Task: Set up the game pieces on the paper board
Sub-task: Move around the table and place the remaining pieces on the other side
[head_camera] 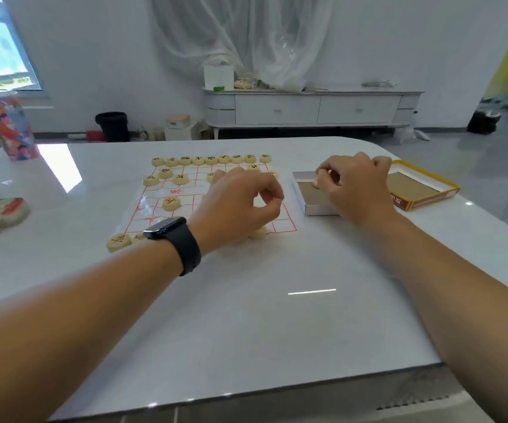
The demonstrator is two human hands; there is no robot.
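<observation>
The left hand [240,203] is hovering over the board [167,193], fingers curled, thumb meeting forefinger; what it is pinching I cannot tell; the right hand [353,184] is pinching a piece [316,182] in the tray [301,196] right of the board.

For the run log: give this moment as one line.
left hand: over paper board, fingers curled, hold unclear | right hand: pinching piece in box tray | far row: filled

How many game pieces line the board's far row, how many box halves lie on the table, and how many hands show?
Far-row pieces: 9
Box halves: 2
Hands: 2
Total: 13
</observation>
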